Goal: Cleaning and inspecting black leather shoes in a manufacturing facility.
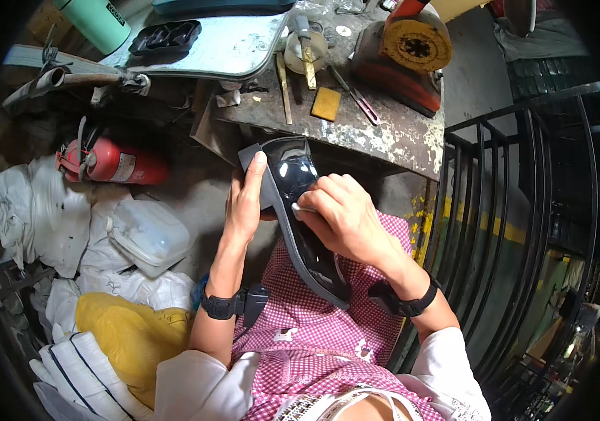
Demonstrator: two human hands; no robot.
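Note:
A glossy black shoe (289, 163) is held tilted over my lap, its dark sole facing left and its heel end away from me. My left hand (245, 193) grips it at the sole and heel, thumb laid along the edge. My right hand (342, 210) presses on the shiny upper, fingers pinched together around a small white piece, perhaps cloth (302, 209). Its fingers hide part of the shoe. The opposite end of the shoe points down toward my pink checked apron (314, 337).
On the worn workbench (398, 144) lie a yellow-brown block (326, 104), a pink-handled cutter (366, 107), a brush (306, 52) over a round container, and a red-based machine (412, 77). A red fire extinguisher (121, 163) and white bags (54, 217) are left. Black metal railings (482, 168) stand right.

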